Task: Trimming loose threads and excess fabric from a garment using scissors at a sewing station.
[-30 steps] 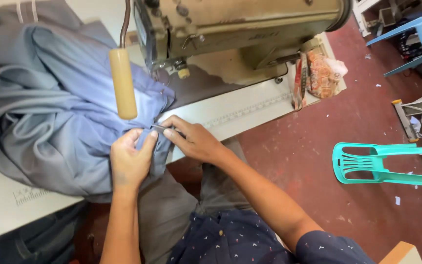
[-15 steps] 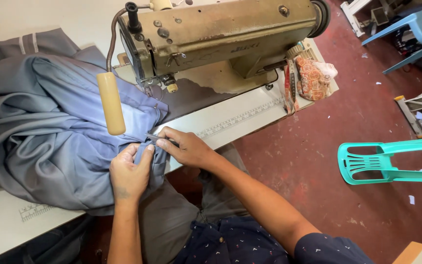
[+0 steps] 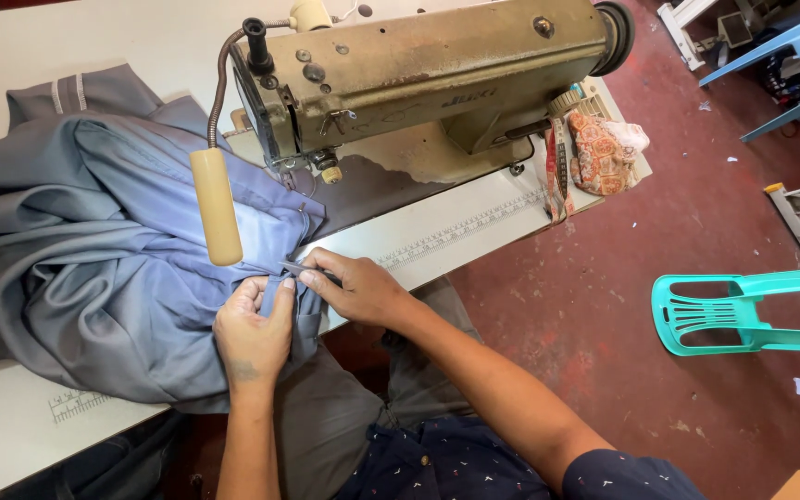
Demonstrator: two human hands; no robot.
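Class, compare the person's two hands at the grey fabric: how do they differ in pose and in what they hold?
The left hand lies knuckles-up, pinching the grey fabric with its fingertips; the right hand reaches in from the side, holding a small dark tool against the fabric. Both meet at the fabric's edge, just in front of the sewing machine.

Floor [image 3: 696, 213]: dark red, littered with scraps
Chairs: teal one [image 3: 743, 310] tipped over; blue one [image 3: 789, 56] upright

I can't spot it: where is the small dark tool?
The small dark tool lies in the right hand, at the grey cloth, beside the left hand.
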